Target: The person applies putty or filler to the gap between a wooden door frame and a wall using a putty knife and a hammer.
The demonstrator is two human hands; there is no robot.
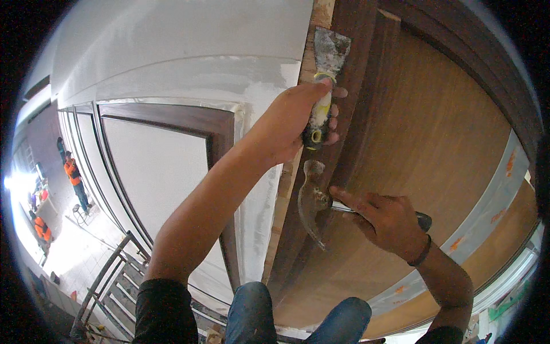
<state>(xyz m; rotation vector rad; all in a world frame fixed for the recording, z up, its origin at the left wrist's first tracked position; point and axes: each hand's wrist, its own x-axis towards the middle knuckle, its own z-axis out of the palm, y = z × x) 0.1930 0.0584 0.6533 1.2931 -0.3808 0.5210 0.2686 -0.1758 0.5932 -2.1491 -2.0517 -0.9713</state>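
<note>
My left hand [296, 116] is closed around the black and yellow handle of a putty knife [331, 49]. Its wide, stained blade points up over the dark wood trim and the pale timber edge [290, 172] beside it. Lower right, my right hand [382, 219] grips a claw hammer [316, 195] by its shaft, the index finger stretched toward the head. The worn hammer head lies over the dark wood frame [296, 253], below the putty knife's handle; whether it touches the wood I cannot tell. A brown wood panel [429, 142] spreads behind my right hand.
A white wall [193, 34] with filler patches and a dark-framed panel [163, 163] stand to the left. Metal scaffolding [124, 284] is at lower left. Two people in orange tops [73, 170] are farther off. Printed translucent tape [485, 223] crosses the brown panel.
</note>
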